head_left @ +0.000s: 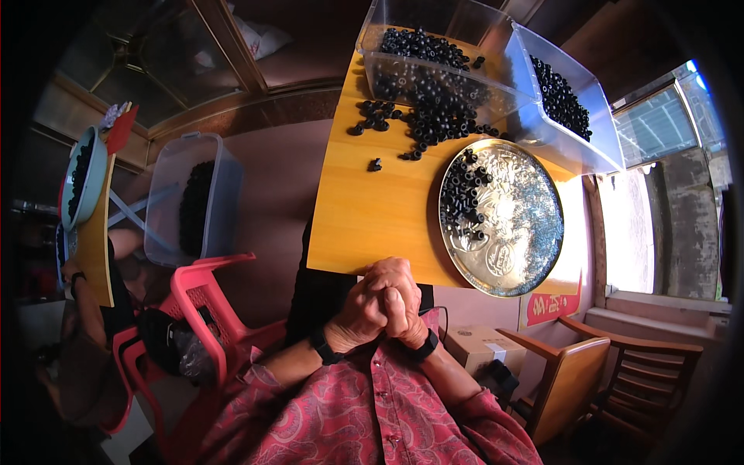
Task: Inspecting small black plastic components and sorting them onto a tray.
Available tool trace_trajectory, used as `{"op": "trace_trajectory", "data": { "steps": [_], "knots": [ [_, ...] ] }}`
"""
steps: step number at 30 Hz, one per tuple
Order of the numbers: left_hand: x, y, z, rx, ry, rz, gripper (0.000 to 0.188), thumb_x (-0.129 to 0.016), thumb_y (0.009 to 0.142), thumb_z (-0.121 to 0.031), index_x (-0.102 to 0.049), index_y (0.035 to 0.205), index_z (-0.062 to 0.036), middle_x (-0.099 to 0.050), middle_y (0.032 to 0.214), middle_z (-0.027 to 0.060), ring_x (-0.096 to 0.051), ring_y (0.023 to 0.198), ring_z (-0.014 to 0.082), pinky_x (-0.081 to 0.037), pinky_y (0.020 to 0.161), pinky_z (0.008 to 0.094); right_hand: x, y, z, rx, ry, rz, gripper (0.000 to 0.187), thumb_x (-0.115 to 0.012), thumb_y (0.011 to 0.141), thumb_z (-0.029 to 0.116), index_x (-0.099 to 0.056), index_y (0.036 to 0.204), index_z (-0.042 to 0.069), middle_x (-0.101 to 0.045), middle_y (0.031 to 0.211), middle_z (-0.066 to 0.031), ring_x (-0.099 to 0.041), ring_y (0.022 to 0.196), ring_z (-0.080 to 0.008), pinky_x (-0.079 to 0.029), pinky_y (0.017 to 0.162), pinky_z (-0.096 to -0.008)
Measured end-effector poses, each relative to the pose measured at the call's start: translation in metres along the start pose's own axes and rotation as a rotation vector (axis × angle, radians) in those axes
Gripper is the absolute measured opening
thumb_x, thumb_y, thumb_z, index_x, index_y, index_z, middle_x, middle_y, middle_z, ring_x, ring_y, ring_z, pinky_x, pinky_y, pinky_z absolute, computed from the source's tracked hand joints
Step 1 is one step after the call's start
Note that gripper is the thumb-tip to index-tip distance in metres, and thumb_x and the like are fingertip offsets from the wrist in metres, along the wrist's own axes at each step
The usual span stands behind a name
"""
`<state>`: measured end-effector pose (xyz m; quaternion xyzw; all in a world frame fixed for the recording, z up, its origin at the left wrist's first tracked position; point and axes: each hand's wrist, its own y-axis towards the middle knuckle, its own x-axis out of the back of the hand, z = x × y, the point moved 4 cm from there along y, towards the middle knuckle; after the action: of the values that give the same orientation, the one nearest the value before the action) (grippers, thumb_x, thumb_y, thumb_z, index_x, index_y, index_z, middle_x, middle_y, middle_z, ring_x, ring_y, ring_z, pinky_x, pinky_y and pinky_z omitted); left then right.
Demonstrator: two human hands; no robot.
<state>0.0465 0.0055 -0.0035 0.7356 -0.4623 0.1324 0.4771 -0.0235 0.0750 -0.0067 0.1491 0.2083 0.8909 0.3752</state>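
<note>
My left hand (364, 310) and my right hand (399, 301) are clasped together, fingers wrapped round each other, at the near edge of the wooden table (364, 221). Whether anything lies between the palms is hidden. Right of them, a round metal tray (500, 260) holds small black ring-like parts (463, 190) on its left side and many small silvery pieces (504, 186) across the rest. Beyond the tray, more black parts (442, 116) lie in a loose pile on the tabletop, and one or two sit apart on the left.
Behind the pile stand a clear plastic box (496, 27) and a translucent bin (577, 151) with black parts. Left are a bin on the floor (229, 201), a red plastic chair (198, 298) and another person's arm (89, 310). Wooden chairs (570, 380) and a cardboard box (469, 349) stand right.
</note>
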Motion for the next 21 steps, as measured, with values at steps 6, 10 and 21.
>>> {"op": "trace_trajectory", "data": {
  "steps": [6, 10, 21],
  "knots": [
    [0.001, -0.002, 0.001, 0.078, -0.016, 0.015, 0.029, -0.063, 0.077, -0.002, -0.057, 0.104, 0.0079, -0.060, 0.095, 0.0217, -0.065, 0.088, 0.0375, -0.055, 0.075, 0.0419, 0.001, 0.009, 0.007, -0.069, 0.006, -0.020, 0.022, -0.043, 0.087, 0.011, -0.059, 0.099, 0.001, -0.062, 0.100, -0.0197, -0.059, 0.093, -0.0354, -0.044, 0.086, -0.0417],
    [0.005, 0.003, 0.006, 0.103, 0.030, -0.020, 0.032, -0.062, 0.078, -0.001, -0.055, 0.106, 0.0105, -0.057, 0.100, 0.0226, -0.063, 0.091, 0.0377, -0.055, 0.077, 0.0426, -0.003, 0.026, 0.004, -0.090, -0.006, 0.092, 0.023, -0.041, 0.086, 0.010, -0.059, 0.098, 0.000, -0.062, 0.100, -0.0203, -0.060, 0.096, -0.0328, -0.047, 0.090, -0.0403],
    [-0.002, 0.011, 0.025, 0.155, 0.128, -0.102, 0.024, -0.055, 0.089, -0.011, -0.059, 0.107, 0.0042, -0.065, 0.099, 0.0181, -0.068, 0.088, 0.0312, -0.056, 0.080, 0.0390, -0.015, 0.031, -0.005, -0.123, 0.014, 0.065, 0.019, -0.045, 0.096, 0.016, -0.056, 0.094, 0.001, -0.059, 0.097, -0.0178, -0.056, 0.088, -0.0317, -0.042, 0.085, -0.0386]
  ]
}}
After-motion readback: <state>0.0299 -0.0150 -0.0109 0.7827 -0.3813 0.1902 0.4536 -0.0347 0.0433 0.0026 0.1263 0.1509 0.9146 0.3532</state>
